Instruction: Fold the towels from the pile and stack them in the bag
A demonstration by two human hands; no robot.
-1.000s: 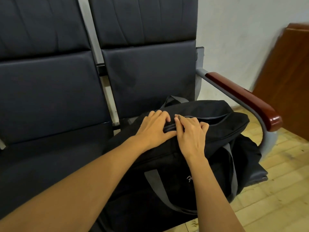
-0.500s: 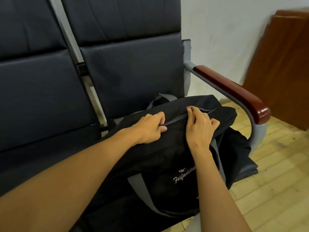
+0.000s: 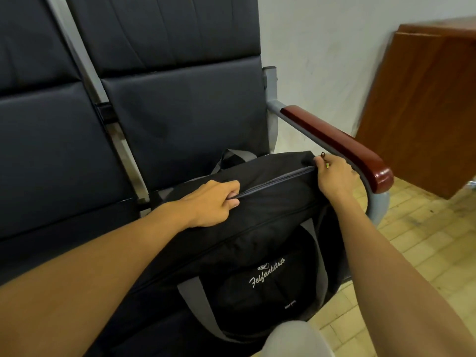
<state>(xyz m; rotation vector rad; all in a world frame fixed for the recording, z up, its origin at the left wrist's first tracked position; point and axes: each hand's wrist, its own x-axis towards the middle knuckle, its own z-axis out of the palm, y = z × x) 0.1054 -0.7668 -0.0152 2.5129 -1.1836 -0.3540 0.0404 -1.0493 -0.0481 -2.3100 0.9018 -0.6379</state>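
Now a black bag [image 3: 257, 228] on the dark seat [image 3: 180, 119] of a row of chairs, at the right end, just beside the red-brown armrest [image 3: 340, 145]. Top zipper [image 3: 278, 179] closed along the whole visible length, from left hand to right hand. White script logo [image 3: 268, 271] on the front pocket (letters hard to read exactly), grey straps [image 3: 195, 300] down the front and one grey handle loop [image 3: 237, 155] behind the bag.

Left hand [image 3: 208, 204] on the top of the bag at the left end of the zipper, fingers curled, thumb and fingers pinching the fabric at the zipper line. Right hand [image 3: 334, 176] at the far right end of the zipper, close under the armrest, fingers curled and pinching the small zipper pull [image 3: 322, 155], which sticks up between the fingertips. Both forearms bare, stretched out from the bottom corners of the view.

No towels visible; contents of the bag hidden under the closed top.

Second seat [image 3: 46, 155] of same dark colour to the left, with a grey metal bar [image 3: 85, 73] between the two backrests. Behind, a pale wall [image 3: 322, 47]. To the right, a brown wooden cabinet [image 3: 425, 106], well apart from the bag. Below, a yellowish tiled floor [image 3: 417, 240]. At the bottom edge, a light grey rounded shape [image 3: 296, 338], blurred, impossible to identify.
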